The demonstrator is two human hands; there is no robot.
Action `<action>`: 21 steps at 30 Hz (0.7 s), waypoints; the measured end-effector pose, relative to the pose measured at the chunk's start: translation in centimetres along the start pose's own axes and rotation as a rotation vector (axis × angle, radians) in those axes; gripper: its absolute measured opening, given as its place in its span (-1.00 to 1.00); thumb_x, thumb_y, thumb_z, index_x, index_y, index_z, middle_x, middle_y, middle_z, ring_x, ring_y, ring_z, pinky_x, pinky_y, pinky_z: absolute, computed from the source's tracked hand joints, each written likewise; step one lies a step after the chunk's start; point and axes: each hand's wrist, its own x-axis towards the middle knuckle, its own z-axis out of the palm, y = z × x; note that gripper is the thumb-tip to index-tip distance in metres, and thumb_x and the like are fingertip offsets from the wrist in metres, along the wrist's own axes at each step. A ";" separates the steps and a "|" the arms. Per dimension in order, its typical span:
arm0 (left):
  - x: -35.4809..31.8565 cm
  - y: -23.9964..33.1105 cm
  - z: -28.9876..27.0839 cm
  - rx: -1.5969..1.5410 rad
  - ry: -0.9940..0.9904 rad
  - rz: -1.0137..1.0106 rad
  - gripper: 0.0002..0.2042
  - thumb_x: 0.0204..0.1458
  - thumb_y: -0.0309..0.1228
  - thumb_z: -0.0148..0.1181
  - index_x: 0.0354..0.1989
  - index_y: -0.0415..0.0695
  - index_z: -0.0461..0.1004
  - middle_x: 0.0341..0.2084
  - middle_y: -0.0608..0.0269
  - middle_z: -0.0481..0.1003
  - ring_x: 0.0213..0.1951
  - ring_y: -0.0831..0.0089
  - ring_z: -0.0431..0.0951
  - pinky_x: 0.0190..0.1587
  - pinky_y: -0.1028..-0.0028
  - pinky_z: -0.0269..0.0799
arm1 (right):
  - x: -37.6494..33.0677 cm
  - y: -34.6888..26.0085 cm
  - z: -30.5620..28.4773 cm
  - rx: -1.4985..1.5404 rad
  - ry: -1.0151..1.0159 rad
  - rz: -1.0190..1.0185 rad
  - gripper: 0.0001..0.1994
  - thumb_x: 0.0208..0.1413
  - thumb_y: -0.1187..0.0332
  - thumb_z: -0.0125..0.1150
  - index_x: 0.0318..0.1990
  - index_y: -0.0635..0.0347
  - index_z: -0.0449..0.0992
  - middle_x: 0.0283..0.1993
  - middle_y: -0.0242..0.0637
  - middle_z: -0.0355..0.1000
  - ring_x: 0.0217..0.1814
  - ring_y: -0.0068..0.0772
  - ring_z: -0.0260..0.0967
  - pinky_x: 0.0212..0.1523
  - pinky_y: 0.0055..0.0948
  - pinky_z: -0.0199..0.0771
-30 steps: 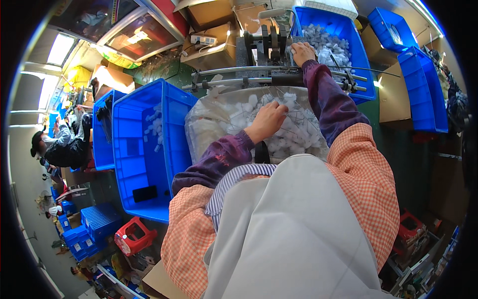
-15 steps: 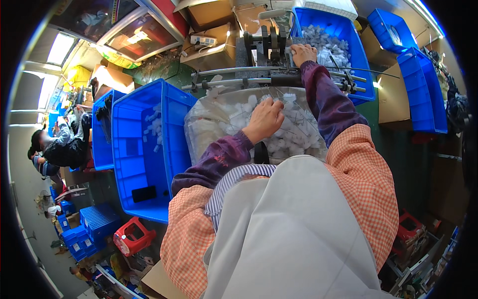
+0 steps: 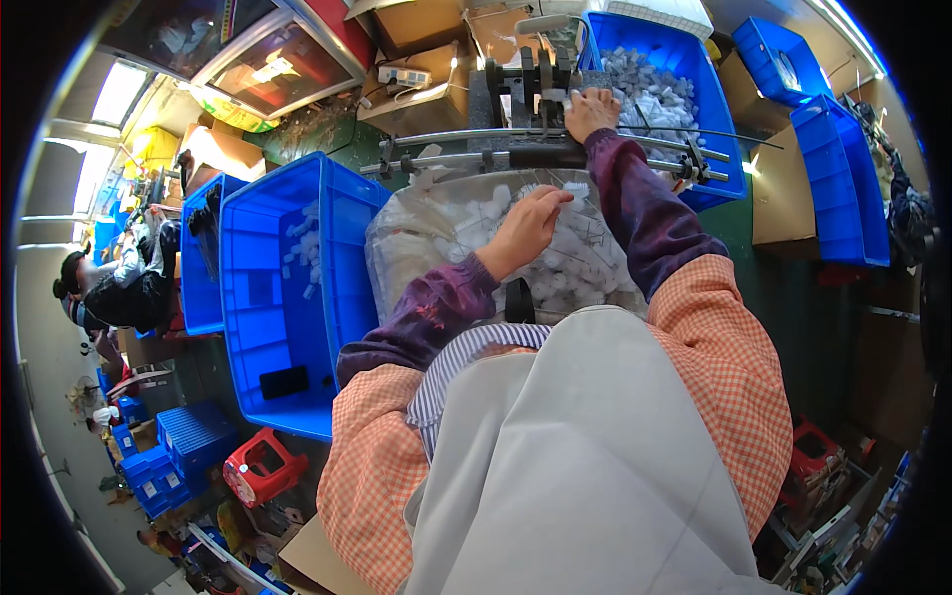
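Note:
My left hand (image 3: 529, 230) is over a clear plastic sheet or bag (image 3: 412, 233) heaped with small white plastic pieces (image 3: 567, 273). Its fingers are pressed together and point right, close to a white piece (image 3: 575, 187); whether they grip one is unclear. Farther out, my right hand (image 3: 593, 111) is curled at the right side of a dark bench machine (image 3: 524, 94). Something pale shows by its fingertips, too small to make out. Two metal rods (image 3: 456, 137) run crosswise between my hands.
A blue crate (image 3: 714, 129) holding many white pieces stands beyond my right hand. On the left, a large blue crate (image 3: 276, 307) contains some white pieces and a dark flat object. Cardboard boxes (image 3: 421, 99) sit behind. A red stool (image 3: 264, 468) is at lower left.
My right hand has shifted left, closer to the machine. The left hand's fingers have straightened and turned to the right.

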 end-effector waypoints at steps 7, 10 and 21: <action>0.0 -0.4 -0.5 0.021 0.049 -0.137 -0.81 -0.06 -0.56 0.06 -0.23 -0.27 0.39 -0.39 0.01 0.49 -0.32 0.08 0.50 -0.27 0.36 0.39 | -0.1 -1.5 0.6 -0.017 0.075 -0.024 -0.77 -0.06 0.21 0.00 -0.24 -0.04 0.48 -0.16 -0.30 0.35 0.02 -0.21 0.14 0.02 -0.12 -0.04; 0.0 -0.4 -1.3 0.001 0.042 -0.205 -0.82 -0.07 -0.53 0.11 -0.26 -0.27 0.41 -0.45 0.04 0.50 -0.39 0.18 0.53 -0.33 0.41 0.40 | 0.0 0.4 0.0 -0.008 0.020 -0.010 -0.76 -0.04 0.21 -0.02 -0.24 -0.02 0.48 -0.15 -0.31 0.35 0.03 -0.22 0.16 0.02 -0.13 -0.03; 2.5 0.6 -1.4 0.001 0.062 -0.119 -0.86 -0.07 -0.51 0.14 -0.31 -0.25 0.44 -0.48 0.08 0.52 -0.42 0.31 0.55 -0.35 0.49 0.41 | 3.3 6.7 -3.8 -0.204 -0.203 0.067 -0.74 -0.01 0.29 -0.07 -0.16 0.03 0.44 -0.14 -0.12 0.42 -0.12 -0.17 0.41 -0.08 -0.17 0.27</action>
